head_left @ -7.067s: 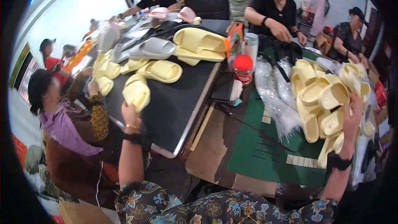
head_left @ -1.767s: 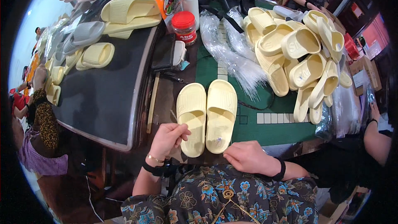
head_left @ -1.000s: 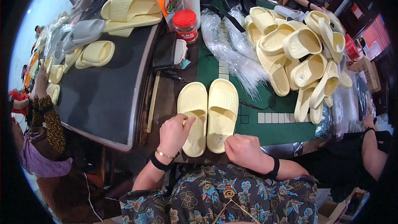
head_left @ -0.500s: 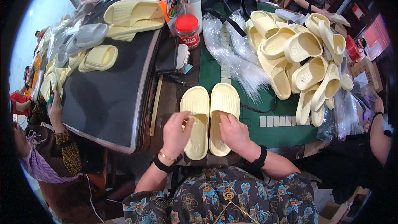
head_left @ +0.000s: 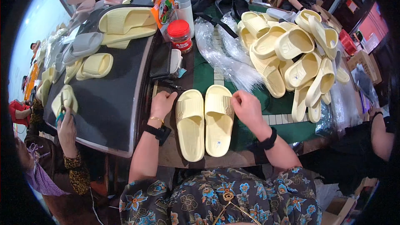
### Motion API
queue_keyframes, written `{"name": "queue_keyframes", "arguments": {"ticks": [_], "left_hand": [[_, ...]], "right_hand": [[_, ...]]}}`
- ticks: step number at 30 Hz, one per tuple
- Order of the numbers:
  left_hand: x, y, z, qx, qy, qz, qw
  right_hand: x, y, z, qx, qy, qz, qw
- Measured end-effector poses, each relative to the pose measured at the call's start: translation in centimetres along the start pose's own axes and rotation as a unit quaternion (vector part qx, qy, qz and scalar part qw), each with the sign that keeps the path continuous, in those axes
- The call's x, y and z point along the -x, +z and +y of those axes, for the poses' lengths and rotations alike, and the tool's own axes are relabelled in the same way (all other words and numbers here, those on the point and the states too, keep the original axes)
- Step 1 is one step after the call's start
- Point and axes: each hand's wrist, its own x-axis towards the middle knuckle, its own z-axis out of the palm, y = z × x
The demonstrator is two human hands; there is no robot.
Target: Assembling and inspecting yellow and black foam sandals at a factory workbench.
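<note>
A pair of pale yellow slide slippers, the left one (head_left: pixel 191 141) and the right one (head_left: pixel 217 135), lies side by side at the table's near edge, toes pointing away from me. A small white size sticker shows on the right insole. My left hand (head_left: pixel 162 106) is beside the left slipper, a little apart from it, its fingers curled in and holding nothing visible. Close against the outer edge of the right slipper's strap is my right hand (head_left: pixel 248 109), with fingers bent together; whether the fingertips touch the strap I cannot tell.
More yellow slippers (head_left: pixel 293 43) are piled to the right. Clear plastic bags (head_left: pixel 225 58) lie beyond the pair, near a red-lidded jar (head_left: pixel 180 35) and a phone (head_left: pixel 161 60). Leftward, a co-worker's hand (head_left: pixel 66 131) holds scissors at a slipper on a black tabletop (head_left: pixel 104 112).
Both my hands have moved from over the slippers to their outer sides, leaving the insoles uncovered. The co-worker at left has brought a slipper and scissors over the black tabletop.
</note>
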Motion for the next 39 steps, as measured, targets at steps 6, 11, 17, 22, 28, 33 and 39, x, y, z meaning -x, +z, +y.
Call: {"name": "queue_keyframes", "arguments": {"ticks": [6, 11, 17, 22, 28, 33, 39], "left_hand": [[-1.4, 1.6, -1.4, 0.025, 0.053, -0.002, 0.998], [-0.5, 2.0, -0.7, 0.066, 0.053, 0.006, 0.996], [2.3, 0.2, 2.8, 0.014, 0.066, 0.038, 0.997], [3.5, -0.4, 6.1, 0.0, 0.155, 0.037, 0.987], [1.0, 0.8, 8.0, 0.03, 0.299, -0.012, 0.954], [-1.3, 2.5, 8.0, -0.026, 0.283, -0.101, 0.954], [-0.9, 3.3, 7.5, 0.003, 0.282, -0.099, 0.954]], "right_hand": [[-1.6, -0.8, -1.0, 0.04, 0.082, -0.067, 0.994], [3.9, -0.5, -3.5, 0.008, -0.039, -0.238, 0.97], [6.5, 2.1, -3.3, 0.037, -0.118, -0.175, 0.977], [6.2, 3.9, -3.1, 0.076, -0.144, -0.118, 0.979], [5.9, 4.9, -3.5, 0.131, -0.112, -0.144, 0.974], [5.9, 5.0, -3.5, 0.135, -0.113, -0.136, 0.975], [5.9, 4.6, -3.2, 0.105, -0.094, -0.165, 0.976]]}}
